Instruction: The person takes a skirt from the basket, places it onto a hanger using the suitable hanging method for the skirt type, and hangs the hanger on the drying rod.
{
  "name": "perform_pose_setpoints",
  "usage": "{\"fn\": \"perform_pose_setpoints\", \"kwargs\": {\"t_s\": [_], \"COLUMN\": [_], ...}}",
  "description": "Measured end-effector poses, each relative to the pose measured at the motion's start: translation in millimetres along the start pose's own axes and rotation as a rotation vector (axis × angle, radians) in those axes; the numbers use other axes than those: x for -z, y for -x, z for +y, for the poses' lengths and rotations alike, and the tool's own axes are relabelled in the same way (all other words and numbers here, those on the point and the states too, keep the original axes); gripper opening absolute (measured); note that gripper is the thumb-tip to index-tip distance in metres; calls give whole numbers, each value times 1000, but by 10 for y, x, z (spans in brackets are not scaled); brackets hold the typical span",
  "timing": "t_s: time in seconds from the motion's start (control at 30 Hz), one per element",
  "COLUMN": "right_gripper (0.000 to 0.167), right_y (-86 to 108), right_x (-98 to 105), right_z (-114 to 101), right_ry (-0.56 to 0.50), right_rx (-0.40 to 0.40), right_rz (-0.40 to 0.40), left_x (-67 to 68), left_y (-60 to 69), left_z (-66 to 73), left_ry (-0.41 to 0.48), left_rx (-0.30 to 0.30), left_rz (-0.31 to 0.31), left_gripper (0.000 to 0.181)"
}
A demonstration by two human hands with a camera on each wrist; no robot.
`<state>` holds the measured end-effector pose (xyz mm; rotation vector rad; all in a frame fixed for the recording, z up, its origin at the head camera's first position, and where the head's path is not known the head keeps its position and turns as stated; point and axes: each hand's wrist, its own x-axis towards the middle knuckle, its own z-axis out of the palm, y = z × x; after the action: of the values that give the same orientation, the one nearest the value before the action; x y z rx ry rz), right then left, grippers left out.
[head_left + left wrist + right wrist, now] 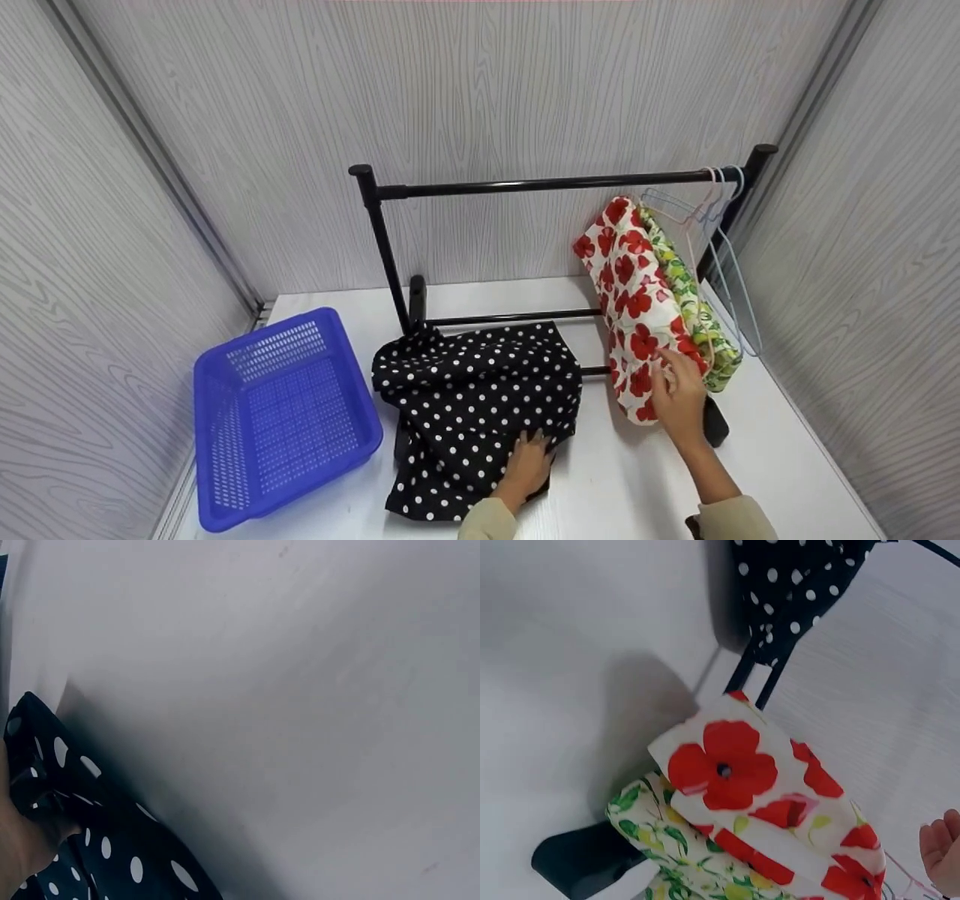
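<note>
A black cloth with white dots [480,390] lies spread and rumpled over the left foot of the rack. My left hand [529,461] is at its lower right edge; in the left wrist view the thumb [64,829] presses against bunched dotted fabric, and the fingertips are hidden there. On the right hangs a white cloth with red flowers [637,300], beside a green and yellow patterned cloth [686,285]. My right hand [679,394] is in front of the red-flowered cloth, fingers loosely bent. The right wrist view shows that hand [941,847] apart from the fabric.
A black clothes rack [540,184] stands at the back. Thin pink and blue hangers [724,217] hang at the right end of its bar. To the left sits a blue plastic basket [300,420] with nothing in it. Patterned panels enclose the white table [600,495].
</note>
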<state>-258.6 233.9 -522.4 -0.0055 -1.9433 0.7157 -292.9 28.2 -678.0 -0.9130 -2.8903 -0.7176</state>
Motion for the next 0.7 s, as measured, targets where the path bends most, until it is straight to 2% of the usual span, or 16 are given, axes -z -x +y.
{"fn": "perform_pose_setpoints", "kwargs": {"t_s": [0.07,0.2,0.37,0.47,0.57,0.63,0.7], "right_gripper": [21,17,23,27,29,31,35], "right_y": [-111,-326,-583,-717,-834,-900,-953], "right_x": [84,240,405,483,550,592,632], "right_z": [35,158,395,530,640,703,750], "right_ry": [9,46,102,142,163,166,177], "right_rx": [2,-59,-197,-291,-387,-448,-515], "right_rz": [70,204,270,261,210,144,43], "left_x": [0,-6,-10,6,26,31,32], "left_y": [16,58,56,37,11,-7,-20], "left_z": [-2,2,10,16,19,18,18], "left_ry": [28,70,42,20,18,13,0], "left_rx": [9,46,50,44,35,29,23], "left_rz": [-13,-55,-77,-84,-79,-77,-71], "left_gripper": [32,33,34,34,33,33,32]}}
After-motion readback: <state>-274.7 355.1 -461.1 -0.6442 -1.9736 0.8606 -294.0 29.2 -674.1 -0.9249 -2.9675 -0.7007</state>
